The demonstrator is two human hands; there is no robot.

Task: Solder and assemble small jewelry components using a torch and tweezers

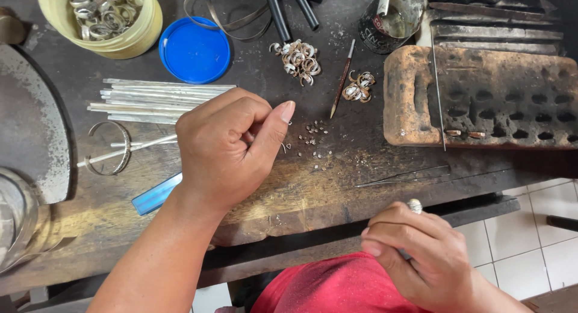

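A left hand [232,147] hovers over a dark wooden workbench [337,162], its fingers curled and the thumb pressed toward them above a scatter of tiny metal bits [313,132]. The right hand [415,253] sits lower, off the bench edge, pinching a small silver ring [414,206]. Behind the left hand lie silver strips [150,101], a blue lid [194,50] and a yellow tub of rings [102,18]. Two heaps of rings [299,59] flank a thin brush [342,79]. A scorched brick [481,99] lies to the right.
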